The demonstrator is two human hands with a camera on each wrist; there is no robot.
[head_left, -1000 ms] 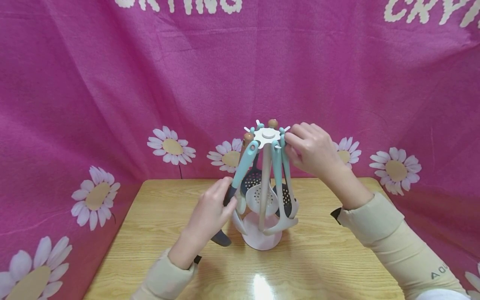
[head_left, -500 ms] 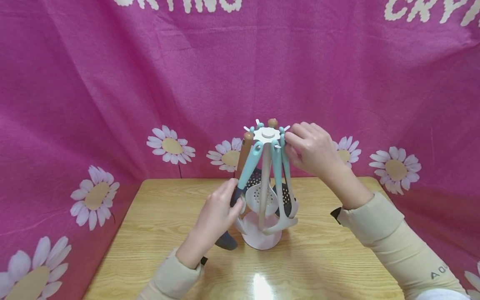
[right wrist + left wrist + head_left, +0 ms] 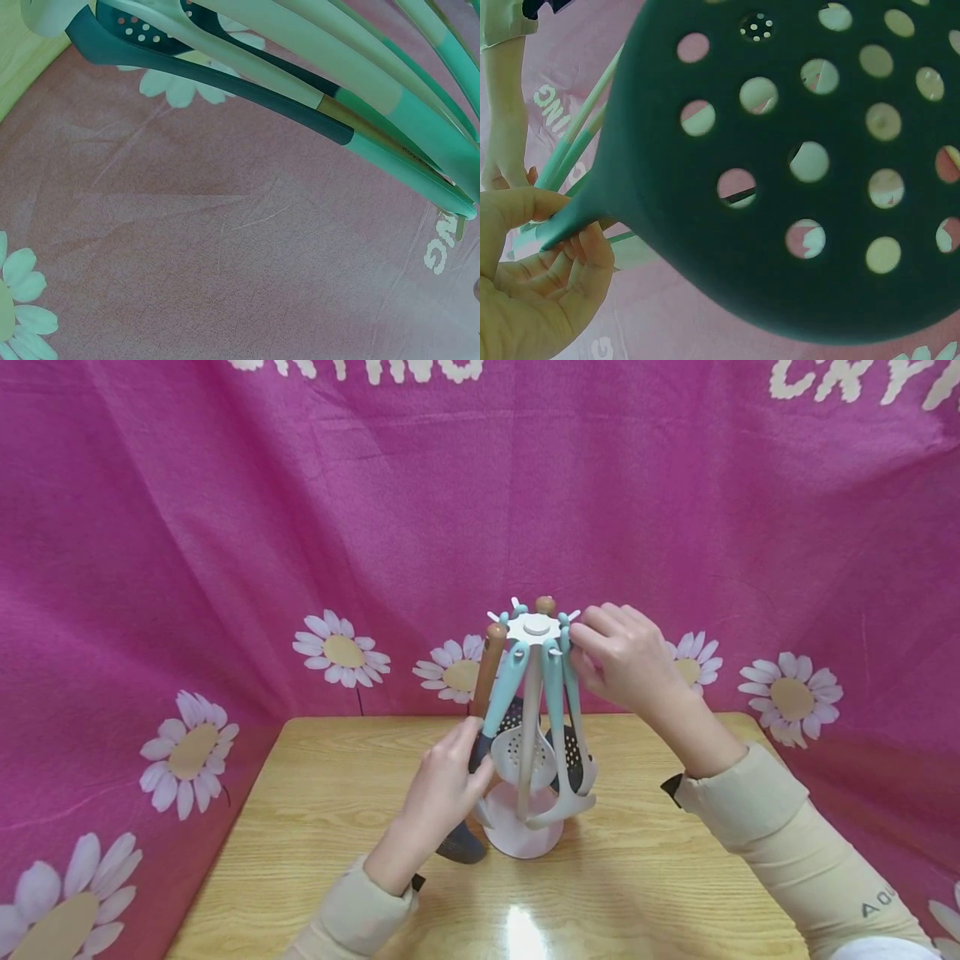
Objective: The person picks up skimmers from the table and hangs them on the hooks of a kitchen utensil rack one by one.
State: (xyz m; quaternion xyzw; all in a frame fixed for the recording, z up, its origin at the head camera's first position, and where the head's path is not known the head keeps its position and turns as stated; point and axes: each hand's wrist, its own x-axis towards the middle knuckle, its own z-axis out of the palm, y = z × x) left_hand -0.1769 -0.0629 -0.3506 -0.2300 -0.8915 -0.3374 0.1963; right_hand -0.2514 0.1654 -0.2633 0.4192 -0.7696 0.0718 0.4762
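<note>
A white utensil rack (image 3: 529,727) with a round base stands mid-table. My left hand (image 3: 442,781) holds a dark perforated skimmer (image 3: 780,187) by its neck, below the teal handle. The holed end of that handle lies at a front-left hook of the rack, and the skimmer's head hangs low beneath my hand. At the rack's upper right, my right hand (image 3: 618,652) has curled fingers gripping the top edge beside a teal handle; the exact contact is hidden. The right wrist view leaves this hand out and shows utensil handles (image 3: 405,172).
Several other utensils hang around the rack, including a pale slotted ladle (image 3: 517,756), a brown-handled utensil (image 3: 489,672) and a pale utensil with a teal handle (image 3: 553,693). Behind the wooden table (image 3: 322,793) hangs a pink cloth (image 3: 420,527) with flowers.
My left hand has moved right with the skimmer, bringing its handle end from the rack's left side in against the hook. The right hand has stayed in place.
</note>
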